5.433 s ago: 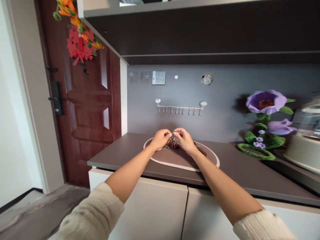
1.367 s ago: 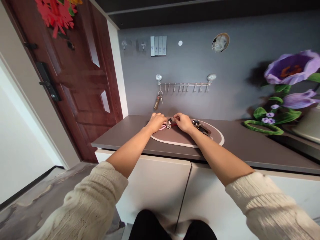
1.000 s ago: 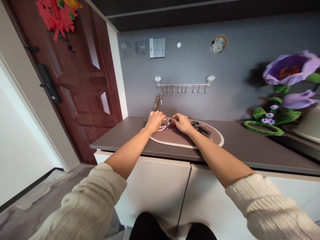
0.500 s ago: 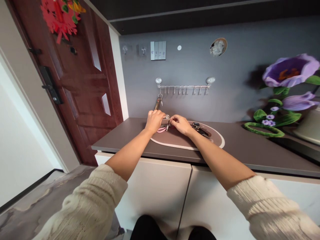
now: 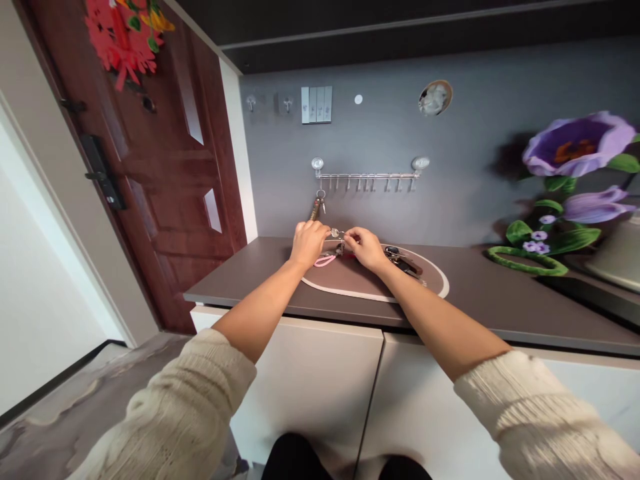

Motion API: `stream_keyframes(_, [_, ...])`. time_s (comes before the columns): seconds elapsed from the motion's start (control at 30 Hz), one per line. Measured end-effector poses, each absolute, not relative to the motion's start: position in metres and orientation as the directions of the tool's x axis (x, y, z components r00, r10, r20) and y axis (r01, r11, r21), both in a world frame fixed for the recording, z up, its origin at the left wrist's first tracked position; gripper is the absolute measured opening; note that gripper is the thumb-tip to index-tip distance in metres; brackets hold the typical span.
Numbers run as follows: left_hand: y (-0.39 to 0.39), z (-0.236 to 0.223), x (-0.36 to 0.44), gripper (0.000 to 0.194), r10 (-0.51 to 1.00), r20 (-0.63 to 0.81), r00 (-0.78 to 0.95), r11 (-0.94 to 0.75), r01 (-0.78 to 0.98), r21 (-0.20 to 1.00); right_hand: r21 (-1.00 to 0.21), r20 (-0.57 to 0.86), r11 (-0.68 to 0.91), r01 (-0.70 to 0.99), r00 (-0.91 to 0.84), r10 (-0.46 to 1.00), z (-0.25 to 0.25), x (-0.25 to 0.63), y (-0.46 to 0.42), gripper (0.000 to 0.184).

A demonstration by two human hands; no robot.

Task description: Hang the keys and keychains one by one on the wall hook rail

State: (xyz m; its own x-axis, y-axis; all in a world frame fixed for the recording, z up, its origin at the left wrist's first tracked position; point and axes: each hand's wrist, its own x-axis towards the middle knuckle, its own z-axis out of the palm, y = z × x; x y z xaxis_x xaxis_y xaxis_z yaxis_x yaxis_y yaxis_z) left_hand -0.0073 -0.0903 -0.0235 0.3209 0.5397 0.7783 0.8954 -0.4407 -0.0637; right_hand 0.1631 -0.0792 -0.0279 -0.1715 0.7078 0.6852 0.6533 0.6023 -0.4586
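Observation:
Over the mat, my left hand (image 5: pixel 309 244) is closed in a pinch on a silvery key (image 5: pixel 335 233). Close by on the right, the fingertips of my right hand (image 5: pixel 365 248) pinch a thin metal key ring (image 5: pixel 342 234), which joins the key. Below the fingers hang or lie more small metal pieces, too small to make out. A pink strap loop (image 5: pixel 325 261) rests on the brown mat (image 5: pixel 350 283) beneath my left hand. To the right of my right hand lies a pile of dark keys and fobs (image 5: pixel 404 261), partly hidden by my wrist.
A clear hook rail (image 5: pixel 370 176) is stuck to the grey wall, with a bunch of keys (image 5: pixel 320 203) on its leftmost hook. Purple flowers (image 5: pixel 577 150) stand on the right of the dark countertop (image 5: pixel 475 293). A red-brown door (image 5: pixel 165 173) is at left.
The key and ring between my hands have turned from dangling to nearly level. My right fingertips have shifted slightly right. The head view has tilted up a little.

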Motion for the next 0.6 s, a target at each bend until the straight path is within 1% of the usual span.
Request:
stream_keyframes(0.23, [-0.09,-0.0252,-0.0066,0.029,0.555,0.763,0.331,-0.448,0.892,-0.062,-0.57,0.675,0.601,0.561,-0.099,0.732,-0.0263,0.1637,-0.0792,0.015])
stream_keyframes(0.4, [-0.0881,-0.0278,-0.0044,0.027,0.556,0.739,0.38,-0.484,0.871,-0.084,-0.582,0.701,0.635,0.508,-0.082,0.708,-0.0245,0.1654,-0.0782,0.014])
stream_keyframes(0.6, [-0.0895,-0.0287,-0.0022,0.025,0.572,0.699,0.429,-0.519,0.849,-0.097,-0.587,0.704,0.646,0.488,-0.086,0.705,-0.0239,0.1661,-0.0776,0.016])
